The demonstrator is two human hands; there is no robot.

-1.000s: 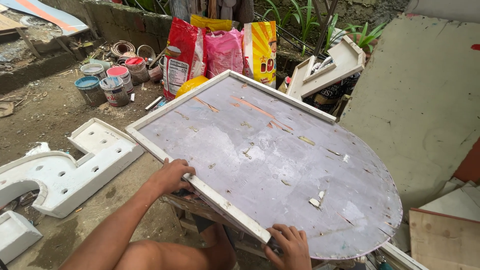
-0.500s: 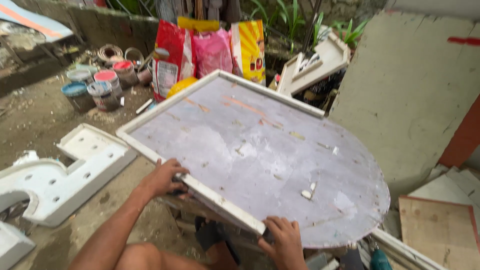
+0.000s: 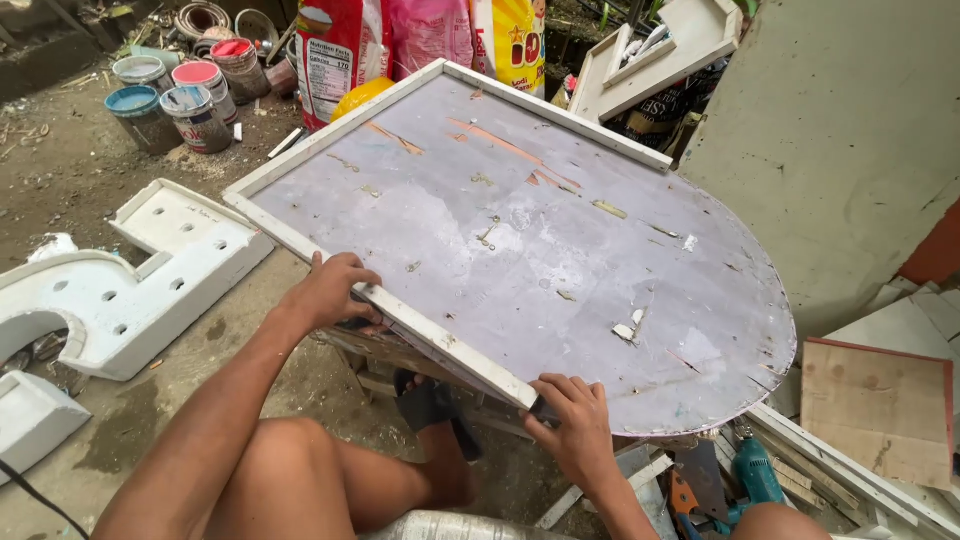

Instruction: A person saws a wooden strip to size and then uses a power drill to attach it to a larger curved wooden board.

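Note:
A large grey panel (image 3: 520,240), straight on three sides and rounded at the right end, lies tilted in front of me with a white raised rim (image 3: 330,140) along its straight edges. My left hand (image 3: 330,290) grips the near rim about midway along it. My right hand (image 3: 575,425) holds the same near edge further right, where the rim ends. Small scraps and orange streaks mark the panel's face. My bare knees and one sandalled foot (image 3: 430,405) show beneath the panel.
White hollow letter shapes (image 3: 130,290) lie on the dirt floor at left. Paint cans (image 3: 185,95) and bright sacks (image 3: 345,50) stand at the back. A grey-green board (image 3: 850,150) leans at right, with a plywood piece (image 3: 880,410) and a teal power drill (image 3: 755,475) below.
The view has drawn closer and shifted down. Both hands keep their grip on the near edge, and the panel sits a little lower and nearer to me.

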